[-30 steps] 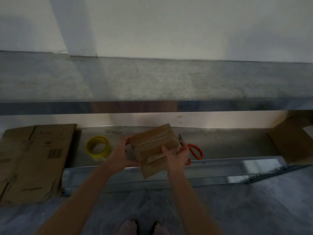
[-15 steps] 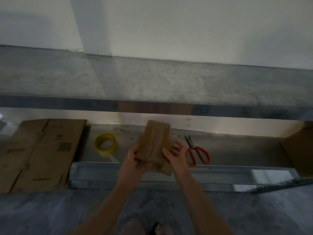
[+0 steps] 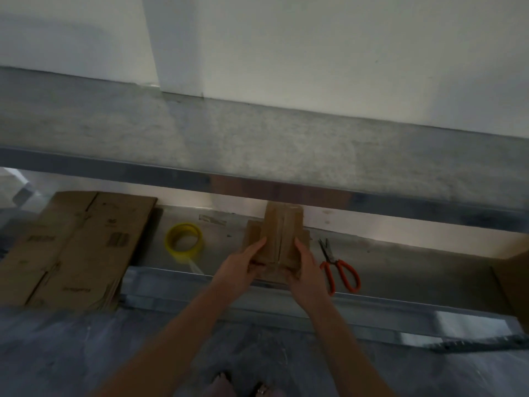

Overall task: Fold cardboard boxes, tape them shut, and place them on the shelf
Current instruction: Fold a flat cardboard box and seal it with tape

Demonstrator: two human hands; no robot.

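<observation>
The small cardboard box (image 3: 282,234) is held up between both hands, its long side pointing away from the person and a seam running down the middle of the face that shows. Side flaps stick out a little at either edge. The left hand (image 3: 243,266) grips the near left corner and the right hand (image 3: 306,272) grips the near right corner, thumbs lying on the top face. The picture is dim and soft, so the fingers underneath seem to wrap the box, but this is not plain. The hands are apart, with only the box between them.

The box hangs over the front rim of the lower shelf (image 3: 357,303). Just right of the right hand lie orange-handled scissors (image 3: 340,270). Left of the left hand sits a yellow tape roll (image 3: 184,239), and farther left a stack of flattened cardboard (image 3: 80,247). Beyond the hands, above the box, runs the upper shelf (image 3: 257,144).
</observation>
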